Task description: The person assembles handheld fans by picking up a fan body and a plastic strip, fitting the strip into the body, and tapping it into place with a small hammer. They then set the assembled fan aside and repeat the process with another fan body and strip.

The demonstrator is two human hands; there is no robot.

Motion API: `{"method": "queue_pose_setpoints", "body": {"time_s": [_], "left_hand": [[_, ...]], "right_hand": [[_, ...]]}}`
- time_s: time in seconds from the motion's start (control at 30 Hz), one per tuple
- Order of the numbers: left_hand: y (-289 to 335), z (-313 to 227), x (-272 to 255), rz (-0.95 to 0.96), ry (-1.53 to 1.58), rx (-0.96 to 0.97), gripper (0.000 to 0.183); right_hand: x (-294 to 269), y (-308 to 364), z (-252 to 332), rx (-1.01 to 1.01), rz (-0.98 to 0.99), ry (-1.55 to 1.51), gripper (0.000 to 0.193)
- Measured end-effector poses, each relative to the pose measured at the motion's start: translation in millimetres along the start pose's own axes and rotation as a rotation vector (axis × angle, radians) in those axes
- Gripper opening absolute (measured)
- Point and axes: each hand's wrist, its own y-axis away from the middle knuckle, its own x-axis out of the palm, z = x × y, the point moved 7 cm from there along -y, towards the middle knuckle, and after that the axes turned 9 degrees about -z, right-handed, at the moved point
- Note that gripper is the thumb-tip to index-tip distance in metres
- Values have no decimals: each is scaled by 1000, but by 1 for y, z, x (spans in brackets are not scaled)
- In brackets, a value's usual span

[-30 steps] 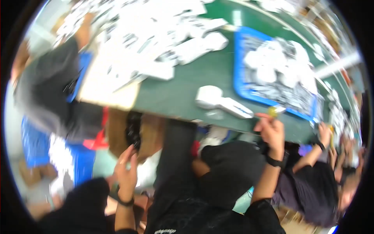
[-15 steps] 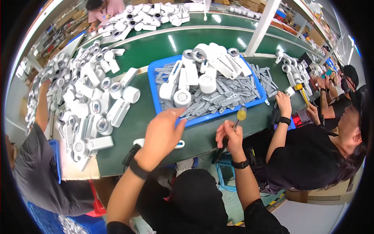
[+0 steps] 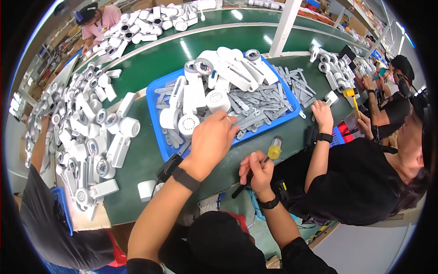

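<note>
My left hand (image 3: pixel 211 139) reaches over the near rim of a blue tray (image 3: pixel 156 121), fingers bent and the thumb a little apart, at the loose grey plastic strips (image 3: pixel 261 118). Its fingertips are partly hidden, and I see nothing held in it. White appliances (image 3: pixel 217 99) with round grilles and handles, shaped like small hair dryers, lie piled on the strips. My right hand (image 3: pixel 258 172) is closed around a screwdriver (image 3: pixel 274 149) with a clear yellow handle, in front of the tray. A white part (image 3: pixel 146 190) lies near the table edge, partly behind my left forearm.
Many more white appliances (image 3: pixel 98 141) are heaped on the green table (image 3: pixel 125 208) at left. Another heap (image 3: pixel 150 23) lies across the green belt (image 3: pixel 182 50). A co-worker's hand (image 3: pixel 323 114) rests close at right; another person's hand holds a yellow tool (image 3: pixel 352 98). A white post (image 3: pixel 285 27) rises behind the tray.
My left hand has moved forward from the tray's near edge to over the strips. The right hand still grips the screwdriver. The whole view has shifted slightly.
</note>
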Motion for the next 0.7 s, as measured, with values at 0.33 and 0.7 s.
{"method": "queue_pose_setpoints", "body": {"time_s": [0.33,0.7], "left_hand": [[-7,-2,38,28,-39,17,24],[2,8,-49,-290,71,-70,24]], "right_hand": [[3,0,-1,10,-35,69,37],[4,-2,-4,0,-46,103,37]]}}
